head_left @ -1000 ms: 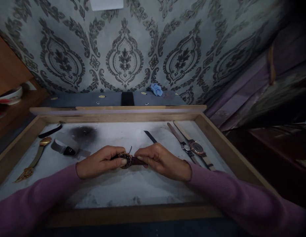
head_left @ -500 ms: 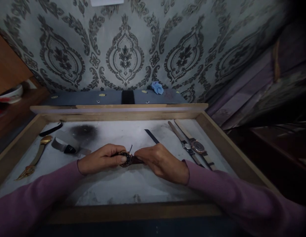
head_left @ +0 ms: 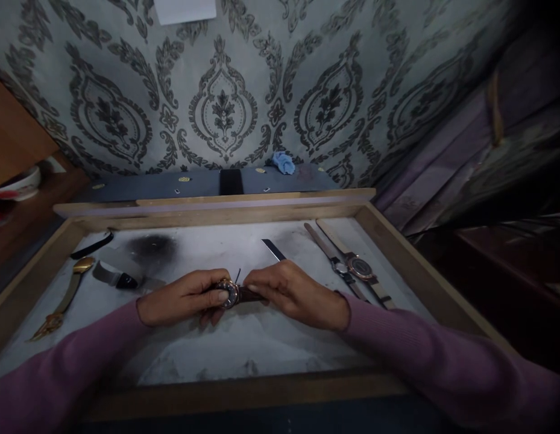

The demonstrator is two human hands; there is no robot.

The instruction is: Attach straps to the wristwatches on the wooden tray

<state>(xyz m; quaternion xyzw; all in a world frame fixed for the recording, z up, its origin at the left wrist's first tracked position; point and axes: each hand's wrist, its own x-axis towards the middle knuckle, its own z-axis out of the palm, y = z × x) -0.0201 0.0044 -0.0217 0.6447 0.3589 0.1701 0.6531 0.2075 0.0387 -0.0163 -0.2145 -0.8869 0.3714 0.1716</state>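
Observation:
Near the middle of the shallow wooden tray [head_left: 243,386], my left hand [head_left: 182,298] grips a wristwatch [head_left: 231,293] by its round dark case with a rose-gold rim, thumb on the dial. My right hand [head_left: 295,293] is closed on the watch's dark brown strap, just right of the case. A thin dark pin-like piece [head_left: 238,275] stands up between the two hands by the case; what it belongs to is unclear. Just beyond my right hand lies a dark flat strip [head_left: 272,249], its near end hidden behind the hand.
Two strapped watches [head_left: 358,267] lie at the tray's right. On the left are a gold watch [head_left: 84,265], a grey-and-black strap piece [head_left: 114,276] and a black strap [head_left: 93,244]. A crumpled blue cloth [head_left: 283,163] and a black phone-like slab [head_left: 231,181] sit behind the tray's back wall.
The camera view has shifted slightly. The watch's dial is turned a little more into view, and fingers of my left hand now show beneath it. Both hands keep their hold.

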